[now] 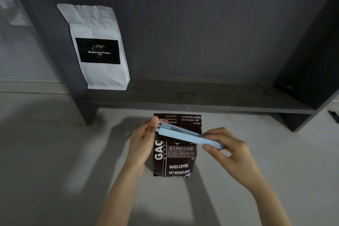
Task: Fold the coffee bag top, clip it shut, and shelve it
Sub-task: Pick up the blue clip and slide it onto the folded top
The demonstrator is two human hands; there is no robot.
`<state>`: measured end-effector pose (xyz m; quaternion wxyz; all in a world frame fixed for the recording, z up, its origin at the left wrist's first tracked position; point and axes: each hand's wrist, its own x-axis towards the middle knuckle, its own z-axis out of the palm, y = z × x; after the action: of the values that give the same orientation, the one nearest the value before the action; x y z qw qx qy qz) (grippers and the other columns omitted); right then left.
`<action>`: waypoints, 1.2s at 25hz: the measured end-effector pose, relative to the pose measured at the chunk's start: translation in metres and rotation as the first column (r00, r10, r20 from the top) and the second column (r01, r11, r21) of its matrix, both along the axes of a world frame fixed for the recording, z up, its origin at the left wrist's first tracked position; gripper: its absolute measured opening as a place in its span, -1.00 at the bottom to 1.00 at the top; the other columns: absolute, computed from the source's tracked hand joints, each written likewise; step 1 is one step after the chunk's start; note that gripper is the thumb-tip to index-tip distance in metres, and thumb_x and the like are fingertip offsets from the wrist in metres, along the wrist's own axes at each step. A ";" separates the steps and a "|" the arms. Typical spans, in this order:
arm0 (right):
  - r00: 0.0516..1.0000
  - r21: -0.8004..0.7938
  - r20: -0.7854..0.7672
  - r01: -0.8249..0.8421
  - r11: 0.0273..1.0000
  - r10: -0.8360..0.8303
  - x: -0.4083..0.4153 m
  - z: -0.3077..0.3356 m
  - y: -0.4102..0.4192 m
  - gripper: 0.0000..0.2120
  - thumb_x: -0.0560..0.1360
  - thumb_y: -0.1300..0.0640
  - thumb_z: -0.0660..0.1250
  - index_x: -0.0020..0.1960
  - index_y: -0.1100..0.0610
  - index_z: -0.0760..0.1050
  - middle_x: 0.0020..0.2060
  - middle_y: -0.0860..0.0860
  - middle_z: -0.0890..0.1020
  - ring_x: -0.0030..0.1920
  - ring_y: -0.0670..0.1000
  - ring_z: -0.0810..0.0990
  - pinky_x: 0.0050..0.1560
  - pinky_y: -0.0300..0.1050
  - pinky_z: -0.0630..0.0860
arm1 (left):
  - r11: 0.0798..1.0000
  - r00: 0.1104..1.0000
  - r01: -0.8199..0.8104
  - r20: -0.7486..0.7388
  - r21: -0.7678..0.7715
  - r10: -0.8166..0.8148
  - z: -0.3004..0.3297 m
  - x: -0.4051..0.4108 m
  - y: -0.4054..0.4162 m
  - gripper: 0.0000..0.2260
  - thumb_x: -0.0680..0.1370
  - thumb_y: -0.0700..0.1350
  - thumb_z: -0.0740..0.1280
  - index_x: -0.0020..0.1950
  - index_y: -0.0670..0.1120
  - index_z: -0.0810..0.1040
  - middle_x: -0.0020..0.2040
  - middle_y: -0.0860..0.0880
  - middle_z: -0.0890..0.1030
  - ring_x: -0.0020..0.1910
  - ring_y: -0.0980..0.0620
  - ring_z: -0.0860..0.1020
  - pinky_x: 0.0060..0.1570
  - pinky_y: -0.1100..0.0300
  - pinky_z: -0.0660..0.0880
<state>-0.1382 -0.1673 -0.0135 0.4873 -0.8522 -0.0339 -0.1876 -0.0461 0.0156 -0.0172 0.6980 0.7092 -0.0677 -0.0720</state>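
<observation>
The dark coffee bag [174, 156] lies on the grey tabletop [55, 161] at six o'clock, its top folded over. A pale blue clip [185, 135] spans the fold; the left hand [145, 139] fingers pinch its nine o'clock end, the right hand [229, 150] fingers its three o'clock end. A white coffee bag [97, 46] stands on the shelf [201, 97] at eleven o'clock.

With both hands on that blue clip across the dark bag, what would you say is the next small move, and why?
Probably press the blue clip closed. It lies across the folded top of the dark coffee bag, the left hand at one end and the right hand at the other, and its two arms look slightly parted near the left, so it seems unlatched. The shelf comes after.
</observation>
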 end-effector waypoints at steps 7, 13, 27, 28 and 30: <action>0.996 0.215 -0.080 -0.032 0.976 0.050 -0.012 0.005 -0.010 -0.81 0.45 0.34 0.23 -0.12 0.11 0.55 -0.17 -0.08 0.60 -0.26 -0.16 0.59 -0.25 -0.40 0.50 | 1.000 0.998 0.022 0.062 0.012 -0.022 0.001 -0.002 -0.001 -0.82 0.52 0.02 0.18 -0.11 0.14 0.57 -0.11 0.16 0.63 -0.19 0.35 0.58 -0.29 0.58 0.41; 0.974 0.376 0.000 0.209 0.903 -0.225 -0.006 0.007 -0.020 -0.81 0.48 0.29 0.20 -0.11 0.07 0.54 -0.23 -0.26 0.67 -0.20 -0.17 0.62 -0.19 -0.38 0.57 | 0.989 0.981 0.146 0.131 -0.011 -0.144 0.001 -0.003 0.006 -0.72 0.53 -0.10 0.19 0.10 0.28 0.39 0.03 0.30 0.49 -0.06 0.51 0.48 -0.13 0.60 0.40; 0.968 0.247 -0.110 0.248 0.937 -0.227 0.028 0.004 0.000 -0.75 0.47 0.21 0.27 -0.10 -0.17 0.51 -0.32 0.16 0.63 -0.26 0.35 0.47 -0.02 0.39 0.46 | 0.981 0.975 0.192 0.120 -0.034 -0.187 -0.007 0.004 0.013 -0.55 0.49 -0.27 0.25 0.12 0.30 0.37 0.09 0.14 0.54 0.01 0.36 0.53 -0.12 0.52 0.43; 0.971 0.238 -0.120 0.229 0.944 -0.205 0.032 0.003 0.002 -0.76 0.46 0.20 0.27 -0.08 -0.15 0.51 -0.45 -0.02 0.58 -0.33 0.24 0.43 -0.04 0.32 0.49 | 0.980 0.975 0.196 0.112 -0.040 -0.191 -0.007 0.004 0.013 -0.54 0.49 -0.28 0.25 0.11 0.31 0.38 0.08 0.12 0.55 0.00 0.34 0.54 -0.13 0.51 0.44; 0.979 0.224 -0.134 0.179 0.958 -0.152 0.039 0.001 0.007 -0.81 0.47 0.20 0.26 0.00 -0.05 0.52 -0.57 -0.16 0.47 -0.39 -0.02 0.42 -0.19 -0.04 0.54 | 0.978 0.975 0.206 0.096 -0.044 -0.201 -0.006 0.002 0.014 -0.55 0.49 -0.28 0.24 0.11 0.30 0.37 0.05 0.11 0.57 -0.03 0.32 0.56 -0.15 0.50 0.45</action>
<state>-0.0990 -0.1606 -0.0123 0.5686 -0.7976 0.0883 -0.1808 -0.0436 0.0300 -0.0234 0.7021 0.6820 -0.1737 -0.1089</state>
